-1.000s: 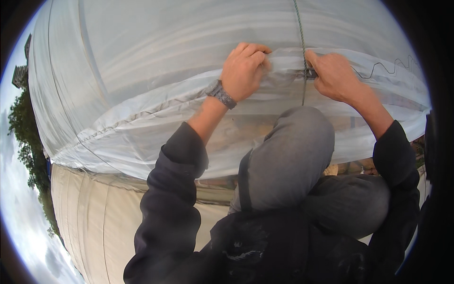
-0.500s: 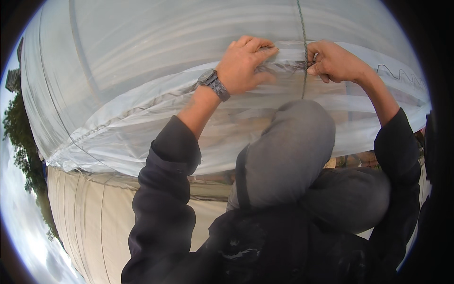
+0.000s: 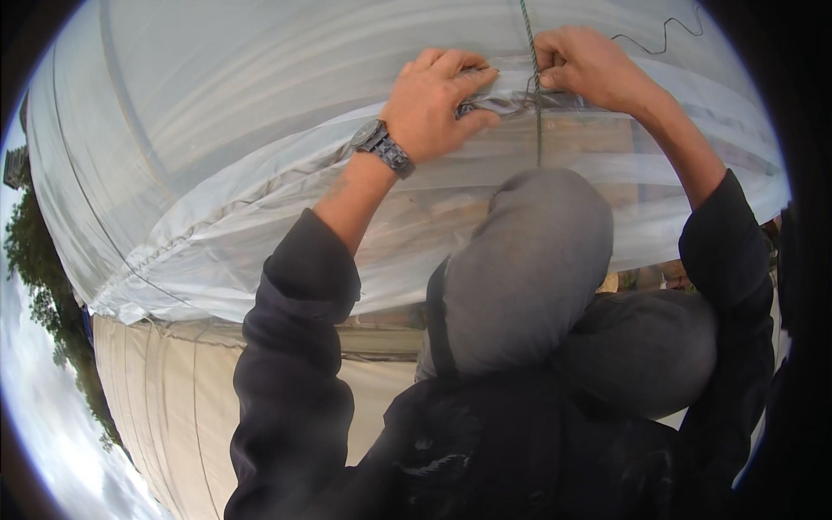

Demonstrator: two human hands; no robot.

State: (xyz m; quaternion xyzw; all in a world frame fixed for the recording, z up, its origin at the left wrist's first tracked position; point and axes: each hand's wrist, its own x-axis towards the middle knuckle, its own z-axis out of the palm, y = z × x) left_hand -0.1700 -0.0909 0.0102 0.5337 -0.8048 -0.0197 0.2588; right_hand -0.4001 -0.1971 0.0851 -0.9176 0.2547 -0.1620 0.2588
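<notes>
Wavy wire [image 3: 665, 39] to your right had swung its free end up off the seam [image 3: 251, 192], and your right hand [image 3: 589, 68] had risen with it, fingers pinched together, seemingly on the wire, beside the green rope [image 3: 538, 130]. Your left hand [image 3: 432, 102], thumb and fingers parted, rested on the clear film [image 3: 347, 61] left of the rope, probably to keep it flat.
</notes>
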